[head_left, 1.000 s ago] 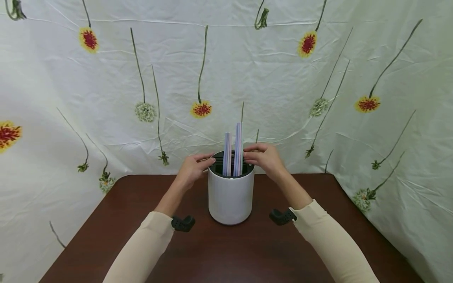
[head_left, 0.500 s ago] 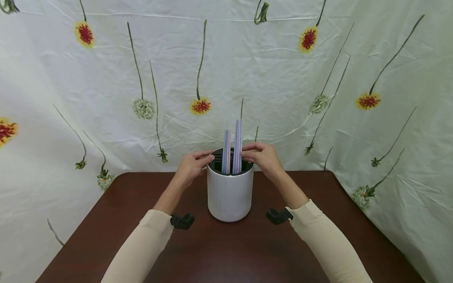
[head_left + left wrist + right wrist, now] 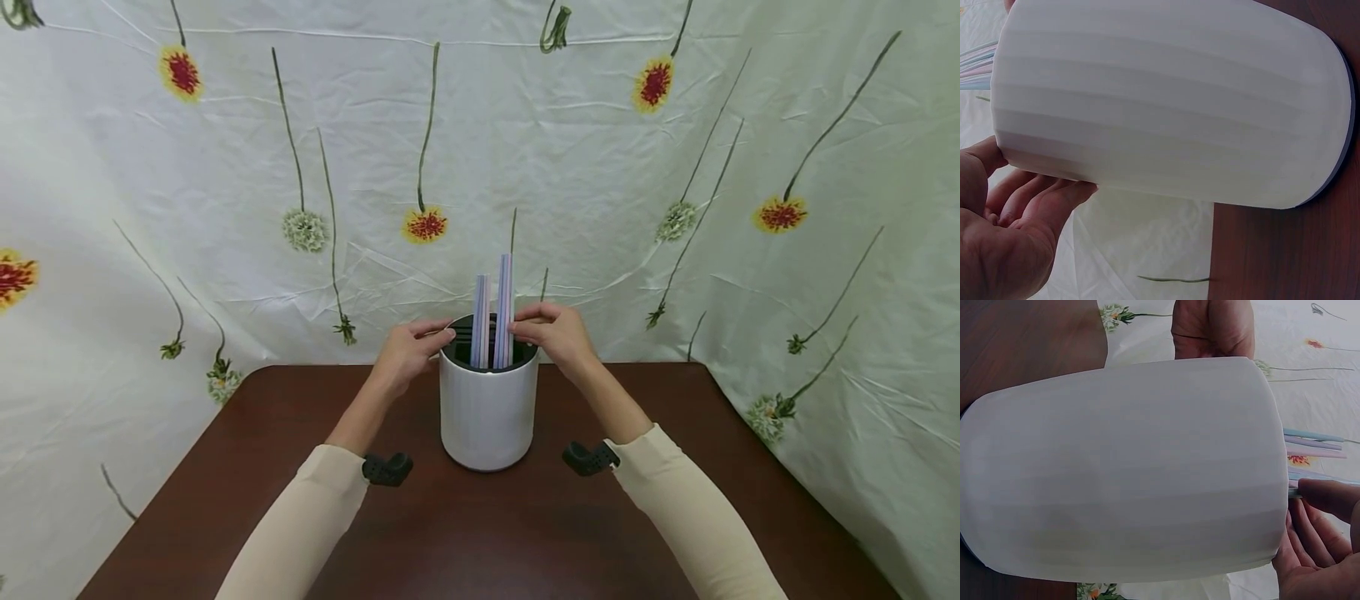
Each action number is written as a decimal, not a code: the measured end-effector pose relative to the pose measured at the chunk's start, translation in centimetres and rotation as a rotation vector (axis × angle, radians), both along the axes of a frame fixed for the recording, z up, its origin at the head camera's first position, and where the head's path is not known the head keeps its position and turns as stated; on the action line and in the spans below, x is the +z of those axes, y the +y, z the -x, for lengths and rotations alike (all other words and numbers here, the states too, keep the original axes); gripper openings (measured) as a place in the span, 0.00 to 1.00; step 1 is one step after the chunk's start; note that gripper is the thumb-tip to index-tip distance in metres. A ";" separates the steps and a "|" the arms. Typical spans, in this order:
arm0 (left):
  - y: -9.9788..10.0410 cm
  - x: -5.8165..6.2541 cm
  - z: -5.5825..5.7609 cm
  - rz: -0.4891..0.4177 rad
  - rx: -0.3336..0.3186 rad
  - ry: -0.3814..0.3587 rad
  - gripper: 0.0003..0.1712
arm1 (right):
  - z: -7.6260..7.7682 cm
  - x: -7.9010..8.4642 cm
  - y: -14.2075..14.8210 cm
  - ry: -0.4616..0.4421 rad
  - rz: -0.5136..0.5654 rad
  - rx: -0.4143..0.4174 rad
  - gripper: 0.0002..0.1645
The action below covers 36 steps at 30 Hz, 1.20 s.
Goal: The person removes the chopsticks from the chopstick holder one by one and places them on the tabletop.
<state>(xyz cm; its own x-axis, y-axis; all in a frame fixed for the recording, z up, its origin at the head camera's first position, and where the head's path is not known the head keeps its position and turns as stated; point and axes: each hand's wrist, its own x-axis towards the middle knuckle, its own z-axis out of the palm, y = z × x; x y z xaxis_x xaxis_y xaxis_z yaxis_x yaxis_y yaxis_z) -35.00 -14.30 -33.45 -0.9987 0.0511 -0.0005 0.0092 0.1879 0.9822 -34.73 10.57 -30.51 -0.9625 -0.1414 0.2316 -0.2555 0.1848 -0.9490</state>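
A tall white round holder [image 3: 487,421] with a black divided insert [image 3: 461,333] stands upright on the table. Two bundles of slim pastel sticks [image 3: 481,321] rise from it, their exact kind unclear. My left hand [image 3: 405,354] holds the holder's left rim, thumb at the top edge and fingers against the outer wall, as the left wrist view shows. At the right rim is my right hand [image 3: 558,337]. In the right wrist view its thumb and fingers pinch a short greenish stick end [image 3: 1295,493] at the holder's mouth. The sticks' lower ends are hidden inside.
The dark reddish-brown table [image 3: 480,542] extends around the holder, with its back edge just behind. A white flower-printed cloth [image 3: 360,167] hangs behind and along both sides. Black wrist bands [image 3: 386,470] sit at both cuffs.
The whole view has shifted slightly, with the scene a little higher in the frame than a second ago. Both hands keep their places at the rim, and the right fingers sit marginally closer to the sticks.
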 end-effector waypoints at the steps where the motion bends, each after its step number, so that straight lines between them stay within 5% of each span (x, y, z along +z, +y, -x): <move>1: 0.0 0.0 0.0 -0.003 0.000 0.000 0.26 | 0.0 0.0 0.0 0.002 0.018 0.004 0.15; 11: 0.0 0.1 -0.2 -0.022 -0.007 0.002 0.26 | -0.1 1.2 -0.1 -0.017 0.115 0.025 0.17; 28: -0.1 -0.1 -0.1 0.009 0.001 0.017 0.25 | -1.5 9.7 1.5 0.073 0.299 0.004 0.19; 36: -0.1 -0.1 -0.2 -0.008 0.005 0.009 0.26 | -2.0 11.6 3.7 0.102 0.319 -0.028 0.12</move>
<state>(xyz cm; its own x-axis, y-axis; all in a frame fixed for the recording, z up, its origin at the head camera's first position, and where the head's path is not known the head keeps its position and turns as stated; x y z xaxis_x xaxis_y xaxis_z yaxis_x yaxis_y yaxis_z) -34.84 -14.41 -33.57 -0.9989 0.0464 0.0092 0.0175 0.1805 0.9834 -32.75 14.29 -18.87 -0.9346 -0.0202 0.3551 -0.3510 -0.1090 -0.9300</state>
